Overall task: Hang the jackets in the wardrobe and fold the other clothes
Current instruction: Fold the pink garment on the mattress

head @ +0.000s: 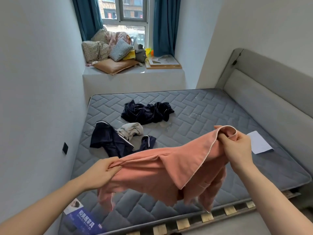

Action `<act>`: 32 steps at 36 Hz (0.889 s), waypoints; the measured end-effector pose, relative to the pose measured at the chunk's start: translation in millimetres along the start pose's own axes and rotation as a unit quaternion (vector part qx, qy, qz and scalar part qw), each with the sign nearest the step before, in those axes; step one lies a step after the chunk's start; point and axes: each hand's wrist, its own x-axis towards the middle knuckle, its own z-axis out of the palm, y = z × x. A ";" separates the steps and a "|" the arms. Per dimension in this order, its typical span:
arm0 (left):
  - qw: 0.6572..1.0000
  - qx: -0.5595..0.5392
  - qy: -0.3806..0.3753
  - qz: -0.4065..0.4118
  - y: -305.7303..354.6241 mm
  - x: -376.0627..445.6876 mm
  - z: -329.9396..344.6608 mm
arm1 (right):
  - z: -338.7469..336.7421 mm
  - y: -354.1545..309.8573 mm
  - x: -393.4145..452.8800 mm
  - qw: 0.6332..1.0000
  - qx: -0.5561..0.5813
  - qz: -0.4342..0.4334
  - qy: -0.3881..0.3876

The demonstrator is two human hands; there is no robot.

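Observation:
A salmon-pink garment [169, 172] with pale piping hangs in the air above the near part of the grey quilted mattress [211, 116]. My left hand [100, 173] pinches its left end and my right hand [237, 148] grips its raised right end, so the cloth stretches between them with loose parts dangling. Further back on the mattress lie a crumpled dark navy garment [147, 112], a second navy garment with white piping [111, 139] and a small cream garment [131, 129] partly on top of it.
A white sheet of paper [259, 144] lies on the mattress at the right. A grey padded headboard [271, 92] runs along the right side. The window ledge [132, 72] behind holds pillows and clutter. A blue label [86, 219] sits at the mattress's near left corner.

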 end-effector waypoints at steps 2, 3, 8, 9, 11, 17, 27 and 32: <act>1.000 -0.003 -0.011 0.005 7.3 -3.9 7.6 | -7.6 11.0 -2.4 1.000 -0.010 0.016 0.005; 1.000 -0.008 -0.015 0.009 11.2 -5.3 10.6 | -11.5 15.9 -3.1 1.000 -0.013 0.025 0.009; 0.996 -0.014 -0.088 0.000 24.1 -3.5 20.9 | -30.2 36.8 -4.9 0.997 -0.033 0.060 0.027; 0.994 -0.008 -0.110 -0.005 26.2 -2.4 22.5 | -33.5 40.1 -3.7 0.997 -0.038 0.070 0.026; 0.990 0.006 -0.142 -0.011 29.6 1.5 26.7 | -38.3 46.0 1.4 0.995 -0.046 0.086 0.025; 0.992 0.026 -0.118 -0.034 38.9 22.3 39.5 | -39.6 63.5 28.0 0.991 -0.073 0.115 0.016; 0.986 0.049 -0.059 -0.147 39.3 71.0 77.5 | -18.3 122.0 106.0 0.976 -0.136 0.165 -0.047; 0.972 0.050 -0.065 -0.219 37.2 89.8 115.5 | 8.8 163.2 140.8 0.957 -0.175 0.202 -0.116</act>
